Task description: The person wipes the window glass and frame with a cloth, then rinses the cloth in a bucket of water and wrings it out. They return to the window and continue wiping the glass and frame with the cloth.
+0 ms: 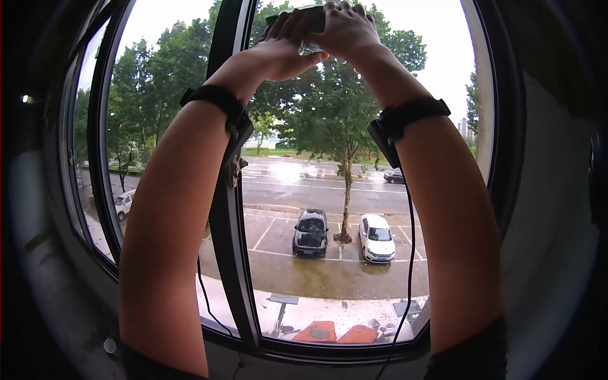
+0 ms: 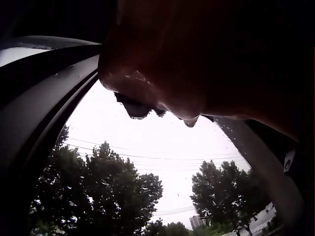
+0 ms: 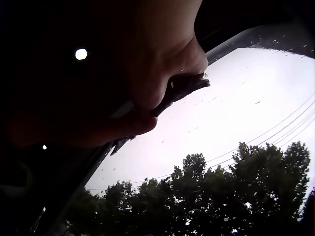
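Observation:
Both arms reach up to the top of the window. There the left hand [image 1: 285, 47] and the right hand [image 1: 348, 31] meet, side by side, at a dark green cloth-like piece [image 1: 311, 20] against the glass. The left fingers lie over it, with the thumb stretched toward the right hand. The right fingers bend at its other end. Dark edges of the cloth-like piece [image 2: 135, 109] stick out below the left hand in the left wrist view. In the right wrist view its ragged edge [image 3: 189, 88] shows under the right hand [image 3: 167, 64]. The fingertips are partly hidden.
A dark upright window frame bar [image 1: 229, 253] with a handle [image 1: 238, 168] stands left of the pane. Thin black cables [image 1: 410, 253] hang from the wrist bands. Outside are trees, a black car [image 1: 310, 233] and a white car [image 1: 377, 238].

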Demonstrator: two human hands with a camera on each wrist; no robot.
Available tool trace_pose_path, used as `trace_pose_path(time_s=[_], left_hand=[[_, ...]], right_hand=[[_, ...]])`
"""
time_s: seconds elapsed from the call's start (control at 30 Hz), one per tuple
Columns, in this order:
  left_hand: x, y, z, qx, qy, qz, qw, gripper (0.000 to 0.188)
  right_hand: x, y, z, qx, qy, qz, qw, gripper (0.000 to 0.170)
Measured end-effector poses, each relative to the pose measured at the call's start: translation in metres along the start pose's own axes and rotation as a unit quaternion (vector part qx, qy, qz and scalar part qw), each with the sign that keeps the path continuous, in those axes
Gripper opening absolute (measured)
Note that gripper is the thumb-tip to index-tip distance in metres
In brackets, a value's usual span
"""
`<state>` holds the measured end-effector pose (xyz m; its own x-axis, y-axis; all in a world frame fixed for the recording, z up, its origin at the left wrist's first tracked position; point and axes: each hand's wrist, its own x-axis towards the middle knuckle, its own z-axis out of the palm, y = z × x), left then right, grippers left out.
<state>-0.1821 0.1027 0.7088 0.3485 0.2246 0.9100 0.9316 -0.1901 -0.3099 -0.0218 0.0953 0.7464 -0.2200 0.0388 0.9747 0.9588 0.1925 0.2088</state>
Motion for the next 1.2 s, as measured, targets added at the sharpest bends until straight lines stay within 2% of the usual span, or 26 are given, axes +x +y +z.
trace_pose_path(time_s=[0.1, 0.17, 0.23, 0.27, 0.37, 0.4, 0.47, 0.53, 0.63, 0.67, 0.83, 0.93, 1.03, 1.07, 1.1, 1.13, 1.17, 1.2], left_hand=[[-0.005, -0.005, -0.005, 0.03, -0.018, -0.017, 0.999, 0.102], [-0.004, -0.009, -0.005, 0.018, -0.017, -0.011, 1.0, 0.102], [0.001, -0.009, -0.001, 0.005, -0.015, -0.003, 1.0, 0.102], [0.005, -0.008, 0.001, 0.014, -0.009, 0.001, 1.0, 0.103], [0.008, -0.014, 0.008, 0.047, 0.013, -0.011, 0.999, 0.105], [0.006, -0.014, 0.007, 0.06, 0.017, -0.017, 0.998, 0.106], [0.005, -0.008, 0.008, 0.072, 0.021, -0.021, 0.997, 0.107], [0.008, 0.007, 0.005, 0.092, -0.003, -0.071, 0.993, 0.111], [0.016, 0.006, 0.013, 0.05, 0.011, -0.052, 0.997, 0.115], [0.02, 0.002, 0.017, 0.031, -0.004, -0.034, 0.999, 0.111], [0.038, 0.058, 0.01, 0.007, 0.023, 0.004, 1.0, 0.112], [0.057, 0.094, 0.015, 0.01, 0.053, 0.024, 0.998, 0.109], [0.074, 0.135, 0.013, 0.02, 0.096, 0.055, 0.994, 0.103], [0.081, 0.15, 0.011, 0.031, 0.088, 0.062, 0.994, 0.102], [0.086, 0.162, 0.01, 0.041, 0.081, 0.066, 0.994, 0.1], [0.092, 0.174, 0.011, -0.016, 0.099, 0.083, 0.992, 0.098], [0.097, 0.188, 0.012, -0.022, 0.104, 0.082, 0.991, 0.098], [0.099, 0.205, 0.012, -0.029, 0.107, 0.077, 0.991, 0.098]], right_hand=[[0.004, -0.009, 0.008, 0.004, 0.011, -0.01, 1.0, 0.094], [0.004, -0.012, 0.006, -0.001, -0.006, -0.004, 1.0, 0.091], [0.004, -0.014, 0.007, 0.025, 0.015, -0.022, 0.999, 0.086], [0.004, -0.014, 0.004, 0.038, 0.014, -0.026, 0.999, 0.078], [0.008, -0.012, 0.013, 0.032, 0.049, -0.049, 0.997, 0.071], [0.0, -0.008, 0.01, 0.022, 0.057, -0.067, 0.996, 0.063], [-0.013, 0.002, 0.005, 0.027, 0.04, -0.086, 0.995, 0.063], [-0.015, 0.013, 0.009, 0.026, 0.027, -0.102, 0.994, 0.063], [-0.019, 0.025, 0.009, -0.029, 0.001, -0.09, 0.996, 0.064], [-0.019, 0.029, 0.002, -0.037, -0.028, -0.076, 0.996, 0.066], [-0.028, 0.065, -0.031, -0.032, -0.112, -0.013, 0.993, 0.07], [-0.033, 0.103, -0.04, -0.103, -0.098, 0.001, 0.99, 0.073], [-0.042, 0.135, -0.057, -0.1, -0.097, 0.037, 0.99, 0.076], [-0.056, 0.157, -0.069, -0.141, -0.068, -0.061, 0.986, 0.077], [-0.057, 0.168, -0.072, -0.147, -0.07, -0.061, 0.985, 0.077], [-0.055, 0.177, -0.074, -0.175, -0.101, -0.003, 0.979, 0.077], [-0.053, 0.187, -0.077, -0.203, -0.129, 0.057, 0.969, 0.079], [-0.057, 0.2, -0.091, -0.228, -0.16, 0.045, 0.959, 0.081]])
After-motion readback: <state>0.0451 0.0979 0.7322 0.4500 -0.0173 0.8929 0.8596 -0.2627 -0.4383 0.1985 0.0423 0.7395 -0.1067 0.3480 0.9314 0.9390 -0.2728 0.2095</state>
